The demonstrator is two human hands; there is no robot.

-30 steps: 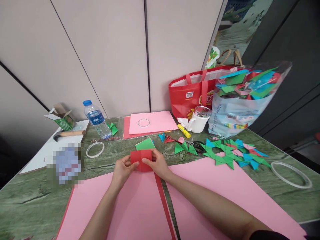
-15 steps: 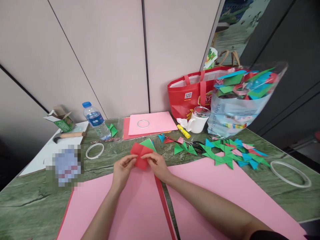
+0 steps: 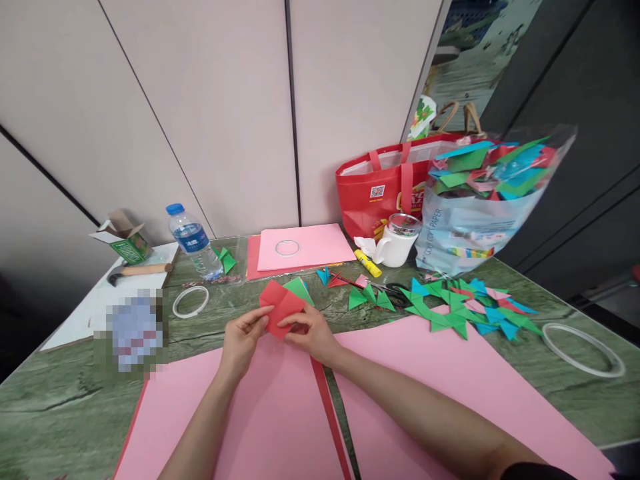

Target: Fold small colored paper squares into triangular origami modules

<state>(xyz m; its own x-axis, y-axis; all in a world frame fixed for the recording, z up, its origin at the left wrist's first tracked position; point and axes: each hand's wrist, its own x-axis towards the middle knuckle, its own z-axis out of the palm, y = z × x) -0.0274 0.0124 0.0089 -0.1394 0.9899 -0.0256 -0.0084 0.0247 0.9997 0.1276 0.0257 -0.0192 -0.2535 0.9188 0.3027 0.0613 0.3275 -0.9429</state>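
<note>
Pinching a folded red paper (image 3: 281,308) from both sides at the middle of a green marbled table (image 3: 65,400): gripping its left edge with the left hand (image 3: 243,337), fingers closed on the sheet, and clasping its right edge with the right hand (image 3: 313,333). Holding the paper tilted, with one corner pointing away, just above the far edge of a large pink sheet (image 3: 260,413) and on the near side of a green paper (image 3: 300,288). Working beside a second pink sheet (image 3: 450,373) to the right, with a pile of folded green, blue and pink triangles (image 3: 465,308) at its far edge and a white ring (image 3: 583,349) lying farther right. Facing, at the far side, a water bottle (image 3: 193,240), a tape ring (image 3: 191,301) and a hammer (image 3: 140,269) on the left, a stack of pink paper (image 3: 303,245) in the middle, and a white mug (image 3: 395,248), a yellow glue stick (image 3: 368,263), a pair of scissors (image 3: 397,291), a red bag (image 3: 385,190) and a clear bag of coloured paper (image 3: 480,200) on the right
</note>
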